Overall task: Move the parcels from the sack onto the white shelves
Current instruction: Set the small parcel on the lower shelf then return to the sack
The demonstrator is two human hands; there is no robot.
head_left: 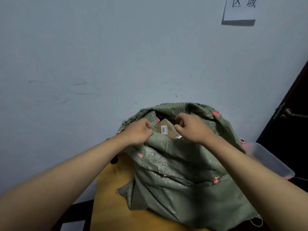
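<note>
Left grip (139,130) clenching sack (175,172); right grip (191,128) curled

An orange-brown wooden tabletop (113,194) is seen, with a crumpled green woven sack (180,172) resting on it, spread from centre toward three o'clock.

The sack (180,165) is dull olive-green woven cloth with small red-pink marks, on a yellow-orange surface (113,197). Inside it, a tan brown parcel (168,129) bears a white label with black print. The far wall (116,55) is pale grey-blue; the door (293,114) at right is dark.
</note>
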